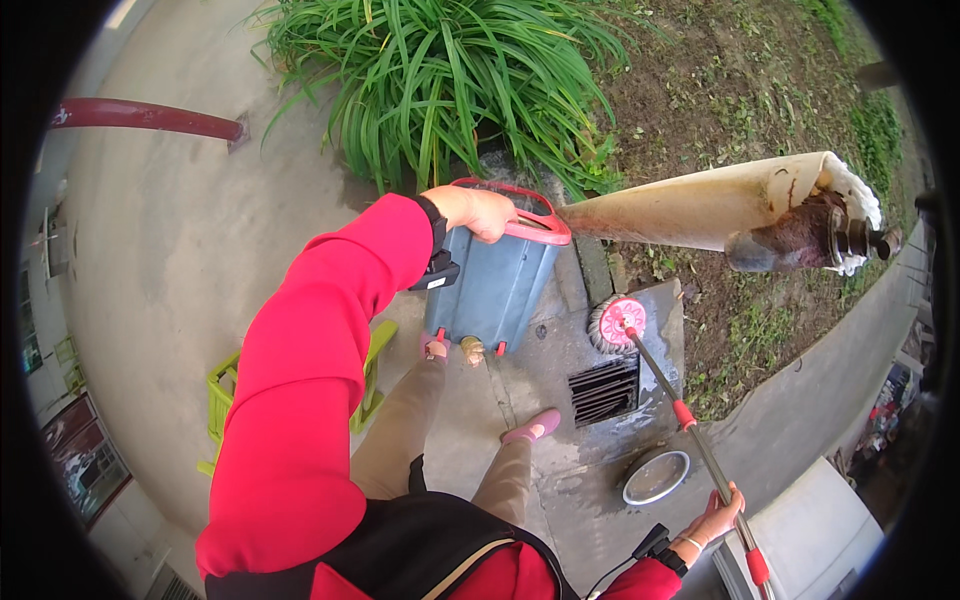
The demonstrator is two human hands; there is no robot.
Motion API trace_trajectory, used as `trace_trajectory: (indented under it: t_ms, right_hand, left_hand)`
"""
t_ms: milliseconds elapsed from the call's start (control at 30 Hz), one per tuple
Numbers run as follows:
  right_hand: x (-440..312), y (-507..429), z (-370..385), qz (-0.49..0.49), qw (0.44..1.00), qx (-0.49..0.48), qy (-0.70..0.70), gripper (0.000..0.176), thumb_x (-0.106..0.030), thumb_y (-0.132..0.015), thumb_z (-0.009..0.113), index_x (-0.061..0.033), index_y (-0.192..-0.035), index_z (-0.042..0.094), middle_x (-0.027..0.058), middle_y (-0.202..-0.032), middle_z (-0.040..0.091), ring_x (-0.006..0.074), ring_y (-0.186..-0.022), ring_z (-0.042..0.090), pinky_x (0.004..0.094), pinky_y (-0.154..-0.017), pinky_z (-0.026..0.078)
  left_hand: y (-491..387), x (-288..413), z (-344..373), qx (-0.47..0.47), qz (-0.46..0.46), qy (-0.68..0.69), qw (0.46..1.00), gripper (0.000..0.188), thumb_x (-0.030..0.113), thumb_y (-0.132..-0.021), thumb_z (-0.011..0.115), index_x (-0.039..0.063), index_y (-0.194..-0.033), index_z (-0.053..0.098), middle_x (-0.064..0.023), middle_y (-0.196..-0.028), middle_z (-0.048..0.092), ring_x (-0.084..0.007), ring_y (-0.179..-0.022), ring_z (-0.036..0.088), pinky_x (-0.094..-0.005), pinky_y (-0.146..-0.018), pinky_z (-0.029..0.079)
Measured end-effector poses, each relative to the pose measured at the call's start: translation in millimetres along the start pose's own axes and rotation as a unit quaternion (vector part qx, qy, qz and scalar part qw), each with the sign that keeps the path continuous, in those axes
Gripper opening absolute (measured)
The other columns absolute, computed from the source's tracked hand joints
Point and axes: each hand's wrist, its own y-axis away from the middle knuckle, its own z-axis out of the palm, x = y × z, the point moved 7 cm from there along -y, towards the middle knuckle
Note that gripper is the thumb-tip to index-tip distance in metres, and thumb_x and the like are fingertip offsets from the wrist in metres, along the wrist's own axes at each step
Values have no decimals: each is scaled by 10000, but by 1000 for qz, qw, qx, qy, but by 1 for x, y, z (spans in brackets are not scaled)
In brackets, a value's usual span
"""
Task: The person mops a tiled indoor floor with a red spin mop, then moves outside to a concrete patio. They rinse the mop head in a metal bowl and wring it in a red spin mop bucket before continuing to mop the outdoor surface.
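Observation:
My left hand (491, 215) grips the red rim of a blue-grey plastic mop bucket (491, 285) in front of my feet. The bucket looks tilted, and its inside is mostly hidden. A small tan object (472, 350) shows at its lower edge. At the lower right, my right hand (716, 514) is closed around the metal pole of a mop (660, 375) with red collars. The mop's round pink head (621, 319), with grey strings, rests on the wet concrete to the right of the bucket.
A metal drain grate (605, 391) lies below the mop head, with a metal basin (656, 478) nearby. A lagged pipe with a rusty fitting (787, 236) rises at the right. Long-leaved plants (442, 82) border the top. A green plastic stool (225, 397) stands left. A red post (150, 116) is farther off.

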Motion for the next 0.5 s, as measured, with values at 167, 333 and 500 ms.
trace_trajectory:
  t_ms: [167, 333, 500]
  right_hand:
    - [-5, 14, 4, 11, 1000, 19, 7, 152, -212, -776, 567, -104, -881, 544, 17, -911, 604, 107, -823, 531, 264, -698, 432]
    - [-11, 28, 10, 12, 999, 38, 16, 171, -222, -780, 547, -98, -897, 547, 21, -930, 588, 125, -827, 518, 274, -704, 427]
    - [-13, 34, 12, -1, 998, 60, 22, 183, -222, -782, 528, -93, -911, 539, 25, -946, 580, 135, -814, 511, 276, -694, 421]
  left_hand:
    - [1, -33, -65, -1, -7, 158, 987, 615, -19, -467, 514, 11, -1081, 532, -143, -878, 577, -269, -755, 523, -399, -591, 398]
    - [-1, -62, -155, 101, -69, 0, 992, 388, -18, -434, 509, -41, -815, 578, -161, -740, 577, -303, -623, 519, -432, -486, 383]
    - [-10, -77, -201, 178, -98, 16, 979, 267, -13, -421, 491, -60, -683, 514, -178, -625, 513, -302, -536, 465, -433, -423, 331]
